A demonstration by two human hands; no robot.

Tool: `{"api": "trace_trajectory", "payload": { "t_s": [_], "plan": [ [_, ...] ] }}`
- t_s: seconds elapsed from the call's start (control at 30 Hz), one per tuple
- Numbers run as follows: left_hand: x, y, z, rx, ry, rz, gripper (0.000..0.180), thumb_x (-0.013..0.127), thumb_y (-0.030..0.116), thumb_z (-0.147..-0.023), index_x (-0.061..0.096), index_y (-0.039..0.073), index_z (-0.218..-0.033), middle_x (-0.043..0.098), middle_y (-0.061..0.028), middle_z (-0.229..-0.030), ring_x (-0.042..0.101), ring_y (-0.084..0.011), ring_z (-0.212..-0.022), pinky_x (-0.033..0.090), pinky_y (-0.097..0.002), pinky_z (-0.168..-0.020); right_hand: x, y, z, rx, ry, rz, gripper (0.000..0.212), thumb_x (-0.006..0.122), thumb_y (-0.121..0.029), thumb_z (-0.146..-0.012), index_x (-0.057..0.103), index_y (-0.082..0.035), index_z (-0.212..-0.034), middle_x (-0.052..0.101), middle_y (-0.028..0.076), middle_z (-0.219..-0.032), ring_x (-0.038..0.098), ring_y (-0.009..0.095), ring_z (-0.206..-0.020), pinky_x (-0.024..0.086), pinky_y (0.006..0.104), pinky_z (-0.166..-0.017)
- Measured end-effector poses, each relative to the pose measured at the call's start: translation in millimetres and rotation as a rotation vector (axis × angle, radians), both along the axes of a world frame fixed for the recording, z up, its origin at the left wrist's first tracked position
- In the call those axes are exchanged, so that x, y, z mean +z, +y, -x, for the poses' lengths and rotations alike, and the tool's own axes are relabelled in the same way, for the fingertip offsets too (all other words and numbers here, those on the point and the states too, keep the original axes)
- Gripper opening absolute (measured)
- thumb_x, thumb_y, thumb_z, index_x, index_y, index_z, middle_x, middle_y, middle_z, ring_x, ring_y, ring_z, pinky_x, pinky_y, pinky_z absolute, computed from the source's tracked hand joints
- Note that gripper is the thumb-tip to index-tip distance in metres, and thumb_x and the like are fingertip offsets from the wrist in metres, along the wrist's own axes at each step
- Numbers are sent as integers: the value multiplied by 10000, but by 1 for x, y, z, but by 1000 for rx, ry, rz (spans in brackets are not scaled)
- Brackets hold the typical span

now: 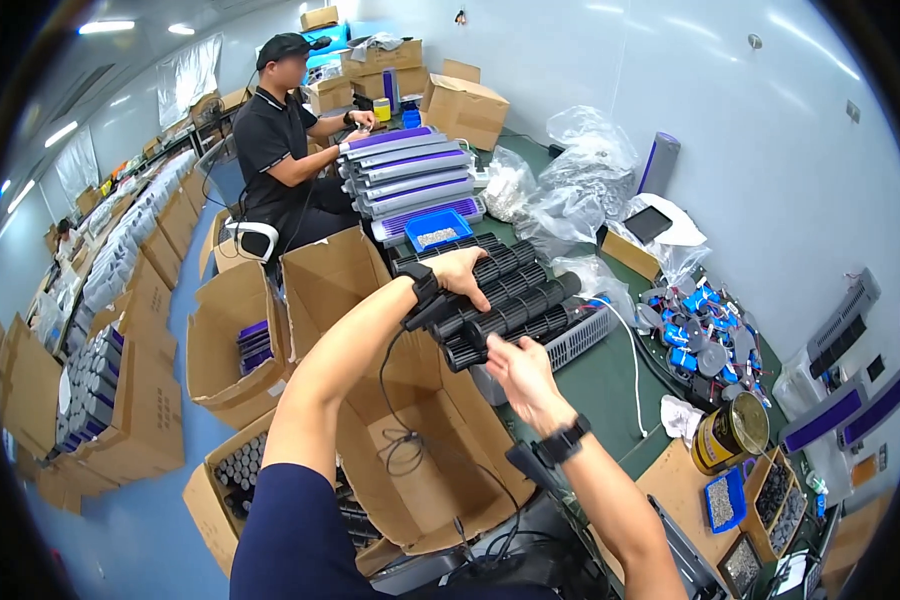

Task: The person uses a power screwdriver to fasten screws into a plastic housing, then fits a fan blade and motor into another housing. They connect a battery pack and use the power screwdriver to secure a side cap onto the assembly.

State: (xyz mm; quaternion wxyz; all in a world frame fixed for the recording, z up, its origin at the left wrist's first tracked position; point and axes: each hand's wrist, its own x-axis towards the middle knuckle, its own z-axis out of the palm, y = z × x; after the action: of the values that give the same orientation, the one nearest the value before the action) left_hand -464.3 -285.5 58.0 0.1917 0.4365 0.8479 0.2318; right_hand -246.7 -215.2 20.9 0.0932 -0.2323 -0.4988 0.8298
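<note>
Several black ribbed fan rollers point(522, 306) lie side by side in a pile on the bench in front of me. My left hand point(457, 274) is over the left ends of the upper rollers, thumb and fingers curved around one of them; some fingertips are hidden behind it. Close to the near end of a lower roller is my right hand point(526, 378), palm turned up and fingers stretched toward that end; whether they touch it is hard to make out. Under the pile sits a grey slotted housing point(582, 340).
An open carton point(420, 480) stands below my arms, with a cable hanging into it. Beyond the rollers are a blue tray point(438, 230) and stacked grey-purple housings point(410, 175), where a co-worker sits. Blue-and-grey motors point(705, 335) and a tin point(722, 440) are on the right.
</note>
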Motion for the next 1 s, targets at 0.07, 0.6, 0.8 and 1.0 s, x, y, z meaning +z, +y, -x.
{"api": "trace_trajectory", "payload": {
  "t_s": [0.07,0.6,0.8,1.0],
  "plan": [
    [0,-6,4,60,272,104,1102,875,425,-593,309,-11,-1432,437,-268,-1377,442,-381,-1277,387,-400,-1062,10,-7,-44,209,29,-10,722,644,-63,-896,216,42,-1469,413,178,-1402,563,223,-1132,465,341,-976],
    [3,-90,-230,-155,128,-475,390,767,250,-782,667,87,-1122,683,-85,-1047,630,-273,-1001,389,-490,-1027,112,124,-456,-607,110,-654,346,594,-99,-913,476,16,-1218,546,59,-1033,539,110,-861,453,224,-729],
    [38,-71,-242,49,-36,-473,307,765,96,-762,666,-2,-1035,689,-126,-980,657,-261,-916,506,-342,-837,186,143,-496,-621,476,-514,261,509,-110,-980,504,8,-1213,597,81,-1011,568,165,-837,477,295,-792],
    [157,-50,-255,152,251,-610,285,745,44,-775,666,-9,-1044,693,-108,-984,656,-207,-938,503,-306,-836,268,205,-541,-850,302,-528,285,445,-211,-1007,582,17,-1110,647,117,-873,567,209,-776,448,345,-724]
  ]
}}
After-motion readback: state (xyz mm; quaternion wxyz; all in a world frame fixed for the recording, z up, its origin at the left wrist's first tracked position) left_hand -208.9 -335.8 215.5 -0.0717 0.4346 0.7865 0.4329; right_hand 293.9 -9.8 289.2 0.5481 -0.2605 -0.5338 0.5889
